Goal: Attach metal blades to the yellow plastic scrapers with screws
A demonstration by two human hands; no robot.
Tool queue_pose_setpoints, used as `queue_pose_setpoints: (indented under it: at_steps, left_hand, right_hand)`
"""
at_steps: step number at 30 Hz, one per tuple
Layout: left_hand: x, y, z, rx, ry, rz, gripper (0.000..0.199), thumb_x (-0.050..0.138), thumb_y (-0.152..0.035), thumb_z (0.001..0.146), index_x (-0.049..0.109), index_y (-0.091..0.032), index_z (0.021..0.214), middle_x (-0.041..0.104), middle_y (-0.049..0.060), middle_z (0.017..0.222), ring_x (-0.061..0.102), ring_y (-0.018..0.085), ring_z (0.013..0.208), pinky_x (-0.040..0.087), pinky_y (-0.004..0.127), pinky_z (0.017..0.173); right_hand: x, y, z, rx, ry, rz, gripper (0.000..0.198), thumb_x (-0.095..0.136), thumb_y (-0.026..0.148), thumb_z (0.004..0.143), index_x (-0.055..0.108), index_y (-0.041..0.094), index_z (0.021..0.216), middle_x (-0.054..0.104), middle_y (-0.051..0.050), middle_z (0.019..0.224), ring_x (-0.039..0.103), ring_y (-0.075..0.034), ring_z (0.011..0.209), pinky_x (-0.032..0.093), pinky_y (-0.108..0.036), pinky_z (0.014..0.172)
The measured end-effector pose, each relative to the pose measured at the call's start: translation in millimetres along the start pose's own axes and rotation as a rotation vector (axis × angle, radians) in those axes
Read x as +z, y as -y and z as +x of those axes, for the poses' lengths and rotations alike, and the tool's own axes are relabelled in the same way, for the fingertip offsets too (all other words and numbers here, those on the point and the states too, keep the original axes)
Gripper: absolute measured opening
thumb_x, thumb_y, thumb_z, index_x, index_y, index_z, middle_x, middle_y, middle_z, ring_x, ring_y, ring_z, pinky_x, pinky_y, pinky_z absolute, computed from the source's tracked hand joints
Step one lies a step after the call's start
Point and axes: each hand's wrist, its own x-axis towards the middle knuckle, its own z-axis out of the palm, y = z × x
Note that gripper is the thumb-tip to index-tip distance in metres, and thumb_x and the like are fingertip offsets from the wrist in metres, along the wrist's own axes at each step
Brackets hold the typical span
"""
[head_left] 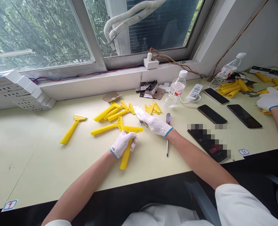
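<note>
My left hand [124, 143], in a white knitted glove, is wrapped round a yellow plastic scraper [125, 160], its head pointing up and its handle toward me. My gloved right hand [155, 125] reaches over a small pile of silver blades [138, 112] and screws [144, 124]. Its fingers are drawn together there; what they pinch, if anything, is hidden. Just beyond my left hand lies another yellow scraper handle [103, 129], with several more handles [116, 114] behind it. Small yellow plates [153, 108] lie past my right hand. A screwdriver [168, 119] rests beside my right wrist.
One scraper with a blade [69, 131] lies apart at left. Farther right are a water bottle [176, 91], a power strip [194, 92] and several phones [211, 114]. At far right a co-worker's gloved hand [273, 99] works near yellow handles. White boxes [18, 91] stand by the window.
</note>
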Motion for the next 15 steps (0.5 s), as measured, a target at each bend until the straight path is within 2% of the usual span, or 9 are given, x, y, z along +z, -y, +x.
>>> queue_pose_setpoints:
  at_steps: [6,12,15]
  left_hand:
    - [1.2,-0.6,0.1,0.006,0.002,-0.012,0.030,0.071,-0.040,0.089,0.063,-0.020,0.068,0.057,-0.001,0.053,0.047,0.011,0.039,0.041,0.026,0.044]
    - [2.4,-2.0,-0.6,0.014,-0.004,0.000,0.029,0.071,-0.040,0.089,0.063,-0.020,0.070,0.057,-0.001,0.053,0.047,0.011,0.040,0.041,0.026,0.045]
    - [2.2,-1.0,-0.1,0.012,-0.018,0.009,0.028,0.070,-0.040,0.089,0.063,-0.020,0.071,0.056,-0.002,0.051,0.047,0.011,0.040,0.042,0.026,0.045]
  right_hand:
    - [0.6,1.8,-0.7,-0.066,-0.021,-0.079,0.046,0.051,0.008,0.102,0.074,0.014,0.142,0.070,-0.017,0.154,0.062,-0.027,0.146,0.045,-0.042,0.131]
    - [-0.7,11.6,-4.3,-0.071,-0.100,-0.147,0.043,0.055,0.010,0.104,0.073,0.015,0.143,0.073,-0.018,0.143,0.066,-0.030,0.135,0.053,-0.047,0.123]
    - [-1.2,23.4,-10.6,-0.073,-0.157,-0.178,0.034,0.063,0.019,0.109,0.073,0.015,0.141,0.073,-0.018,0.138,0.067,-0.031,0.130,0.056,-0.053,0.119]
